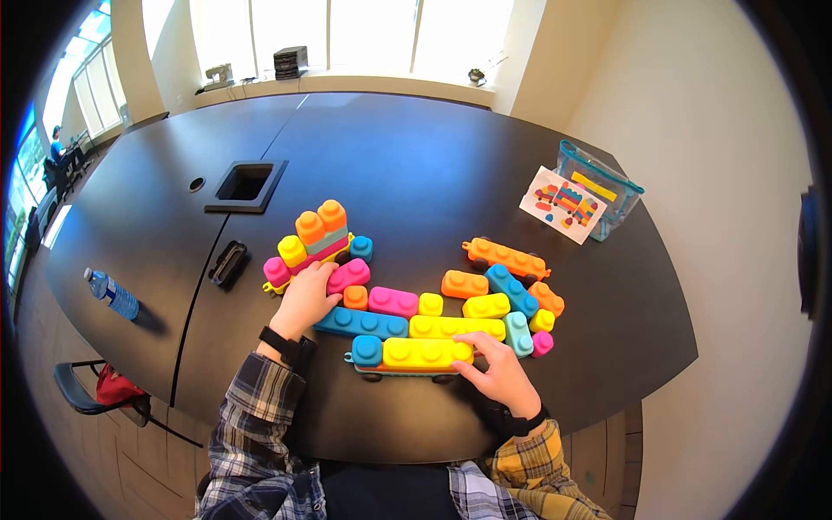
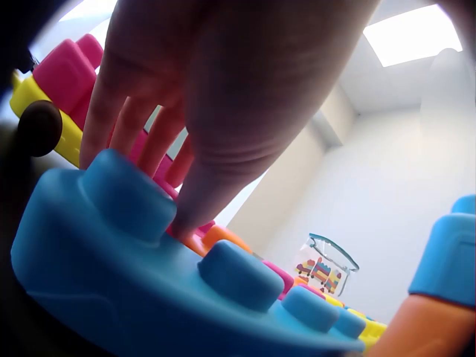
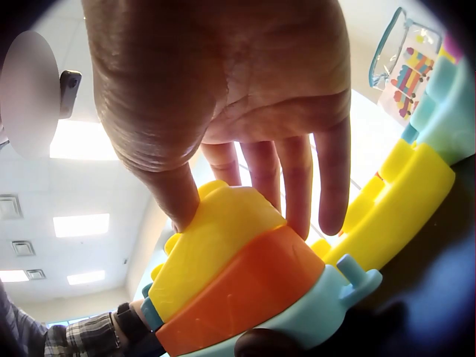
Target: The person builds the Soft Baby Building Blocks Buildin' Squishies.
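In the head view my left hand (image 1: 303, 302) has its thumb and fingers about the near-left end of a pink building block (image 1: 351, 275). Just beyond it stands a toy train car (image 1: 338, 249) stacked with pink, yellow, grey and orange blocks. The left wrist view has a long blue block (image 2: 186, 290) in front of that hand. My right hand (image 1: 501, 374) grips the right end of a long yellow block (image 1: 416, 352), thumb on the near side, fingers behind. This block sits beside a blue block (image 1: 367, 350) on a wheeled car, above an orange layer (image 3: 245, 290).
Loose blocks lie between the hands and to the right, including another yellow block (image 1: 455, 327) and a teal one (image 1: 518, 334). An orange car (image 1: 505, 258) stands behind. Farther off are a picture card (image 1: 562, 206), a clear pouch (image 1: 598, 186), a dark case (image 1: 228, 264) and a water bottle (image 1: 113, 295).
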The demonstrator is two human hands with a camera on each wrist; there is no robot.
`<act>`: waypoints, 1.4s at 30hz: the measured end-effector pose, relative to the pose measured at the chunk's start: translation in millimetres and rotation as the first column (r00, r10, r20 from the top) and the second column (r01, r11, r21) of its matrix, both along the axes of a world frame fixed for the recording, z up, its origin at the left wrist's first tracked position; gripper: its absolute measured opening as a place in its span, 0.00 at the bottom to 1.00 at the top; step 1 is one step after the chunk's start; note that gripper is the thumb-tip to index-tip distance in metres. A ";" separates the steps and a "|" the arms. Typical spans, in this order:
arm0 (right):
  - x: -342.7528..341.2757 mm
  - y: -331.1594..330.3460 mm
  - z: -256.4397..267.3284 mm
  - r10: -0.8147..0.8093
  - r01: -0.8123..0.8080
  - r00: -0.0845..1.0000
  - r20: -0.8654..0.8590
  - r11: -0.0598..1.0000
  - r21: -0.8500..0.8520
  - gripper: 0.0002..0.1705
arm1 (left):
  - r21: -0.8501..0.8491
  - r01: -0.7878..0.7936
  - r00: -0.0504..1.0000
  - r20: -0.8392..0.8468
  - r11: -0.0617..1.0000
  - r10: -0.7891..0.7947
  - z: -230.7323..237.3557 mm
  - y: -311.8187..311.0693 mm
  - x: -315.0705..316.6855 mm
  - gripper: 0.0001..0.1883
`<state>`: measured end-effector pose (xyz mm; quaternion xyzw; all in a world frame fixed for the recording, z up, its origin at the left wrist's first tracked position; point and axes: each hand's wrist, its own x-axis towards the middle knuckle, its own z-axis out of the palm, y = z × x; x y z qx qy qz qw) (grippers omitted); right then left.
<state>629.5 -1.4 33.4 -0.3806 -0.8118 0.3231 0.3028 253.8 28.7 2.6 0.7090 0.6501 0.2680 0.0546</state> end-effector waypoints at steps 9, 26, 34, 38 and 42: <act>1.3 2.9 -2.2 0.018 -0.018 1.000 -0.005 1.000 0.013 0.24 | -0.015 -0.004 0.996 0.091 1.000 0.006 9.8 3.7 -6.9 0.24; -4.3 2.7 -0.2 0.033 -0.033 0.999 -0.021 0.999 0.007 0.23 | 0.044 0.403 0.829 0.406 0.914 -0.385 78.5 -92.9 42.5 0.27; -3.7 2.4 1.0 0.035 -0.035 0.999 -0.014 0.999 0.010 0.24 | 0.047 0.356 0.866 0.359 0.933 -0.348 69.5 -100.1 47.4 0.28; -3.8 2.1 3.7 0.034 -0.034 0.999 -0.008 0.999 0.011 0.24 | 0.060 0.344 0.870 0.355 0.937 -0.342 72.5 -102.6 51.8 0.28; -4.0 3.7 4.6 0.043 -0.044 0.999 0.026 0.998 0.040 0.23 | 0.209 0.240 0.866 0.396 0.948 -0.307 65.7 -99.4 70.9 0.26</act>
